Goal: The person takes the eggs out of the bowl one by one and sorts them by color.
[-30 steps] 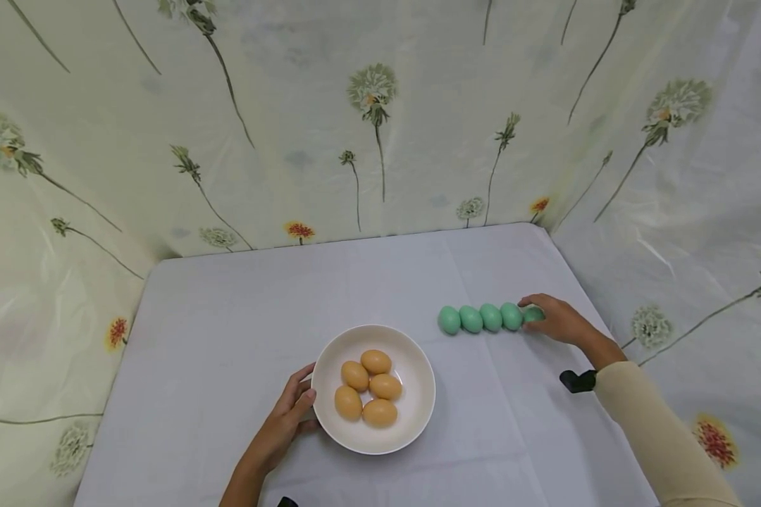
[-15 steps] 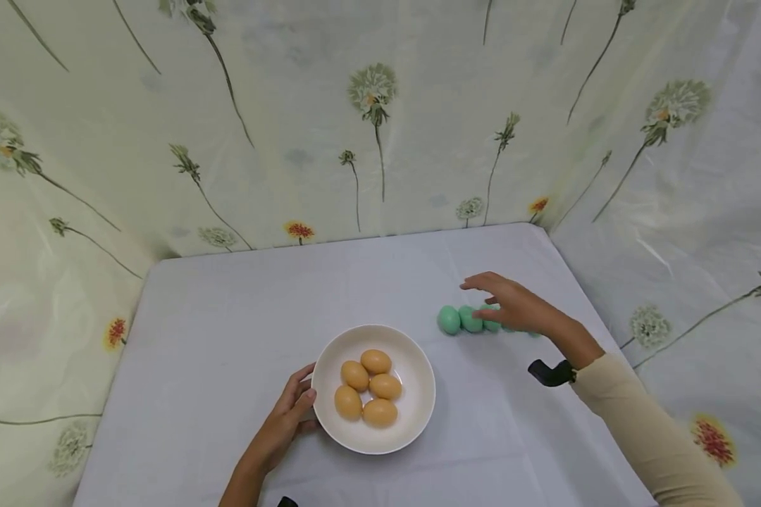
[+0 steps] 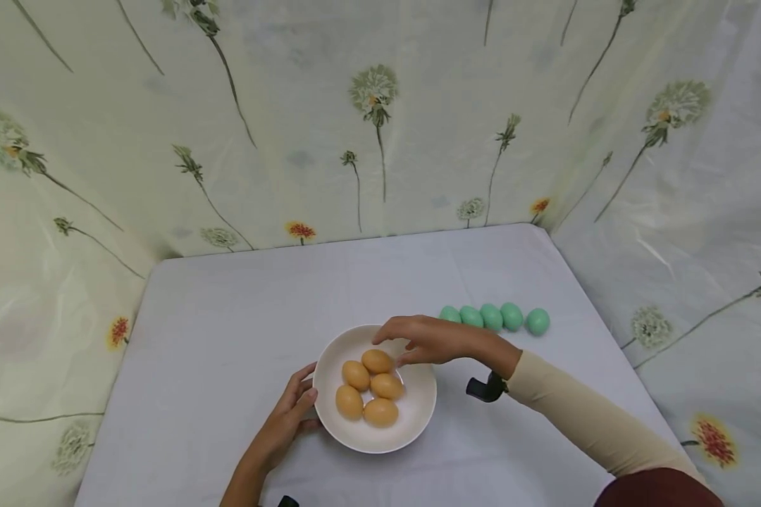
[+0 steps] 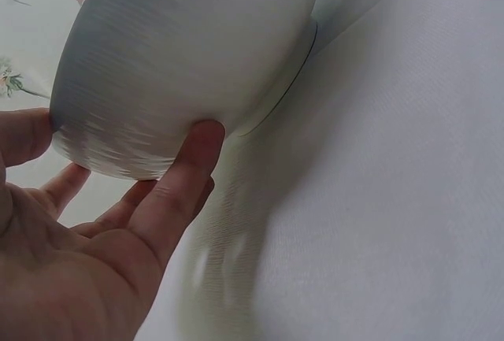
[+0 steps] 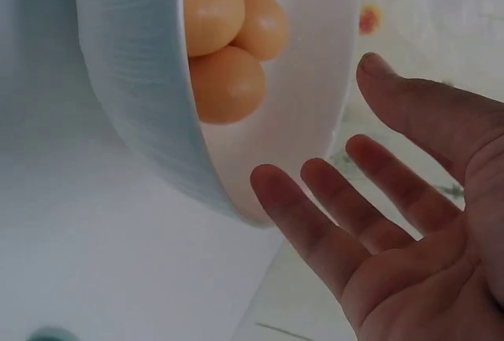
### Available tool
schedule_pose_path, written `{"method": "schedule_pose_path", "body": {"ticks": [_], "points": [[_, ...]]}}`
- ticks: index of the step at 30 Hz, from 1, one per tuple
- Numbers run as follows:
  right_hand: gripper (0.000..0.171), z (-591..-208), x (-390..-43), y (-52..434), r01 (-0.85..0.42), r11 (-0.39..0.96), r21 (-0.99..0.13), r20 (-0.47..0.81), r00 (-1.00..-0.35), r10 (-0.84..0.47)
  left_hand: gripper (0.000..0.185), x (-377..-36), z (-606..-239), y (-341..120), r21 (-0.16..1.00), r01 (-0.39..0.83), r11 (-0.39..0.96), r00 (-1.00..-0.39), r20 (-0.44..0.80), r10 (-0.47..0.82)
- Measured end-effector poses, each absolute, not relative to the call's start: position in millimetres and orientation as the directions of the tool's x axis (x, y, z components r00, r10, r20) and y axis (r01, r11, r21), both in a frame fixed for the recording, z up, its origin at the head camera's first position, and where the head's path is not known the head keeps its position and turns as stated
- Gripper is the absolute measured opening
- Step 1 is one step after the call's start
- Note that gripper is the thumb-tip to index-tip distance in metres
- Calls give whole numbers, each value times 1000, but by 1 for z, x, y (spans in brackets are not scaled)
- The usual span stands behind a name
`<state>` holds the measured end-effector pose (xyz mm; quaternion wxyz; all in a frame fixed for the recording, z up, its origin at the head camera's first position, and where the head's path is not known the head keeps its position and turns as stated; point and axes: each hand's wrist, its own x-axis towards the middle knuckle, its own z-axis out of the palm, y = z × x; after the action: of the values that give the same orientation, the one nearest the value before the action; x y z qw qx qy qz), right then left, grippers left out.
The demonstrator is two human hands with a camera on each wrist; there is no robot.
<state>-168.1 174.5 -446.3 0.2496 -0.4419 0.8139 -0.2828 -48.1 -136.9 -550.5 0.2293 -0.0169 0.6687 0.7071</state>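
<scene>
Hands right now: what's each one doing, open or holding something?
Left hand: open, fingers resting against the white bowl.
Right hand: open, empty, over the bowl.

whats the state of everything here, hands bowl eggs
left hand: fingers touching the bowl's outer wall, holding nothing else
right hand: open, empty, over the bowl's far rim
bowl: upright on the table, holding five orange eggs
orange eggs: clustered in the bowl, untouched
green eggs: five in a row on the table, the leftmost partly hidden by the right hand
</scene>
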Motion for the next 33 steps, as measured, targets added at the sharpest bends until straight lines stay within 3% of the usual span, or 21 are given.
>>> {"method": "schedule_pose_path", "body": {"ticks": [7, 12, 18, 33], "points": [[44, -468, -174, 155, -622, 451, -640, -199, -434, -879, 53, -49, -552, -136, 938, -346, -19, -888, -321, 329], [41, -477, -175, 145, -642, 493, -588, -256, -431, -865, 53, -51, -553, -136, 940, -340, -23, -892, -315, 323], [31, -488, -173, 138, -717, 445, -537, -219, -391, -894, 54, -51, -552, -137, 940, -341, -19, -893, -317, 321], [32, -492, -170, 126, -738, 474, -481, -227, -417, -880, 54, -51, -554, -139, 943, -330, -30, -897, -304, 321]]}}
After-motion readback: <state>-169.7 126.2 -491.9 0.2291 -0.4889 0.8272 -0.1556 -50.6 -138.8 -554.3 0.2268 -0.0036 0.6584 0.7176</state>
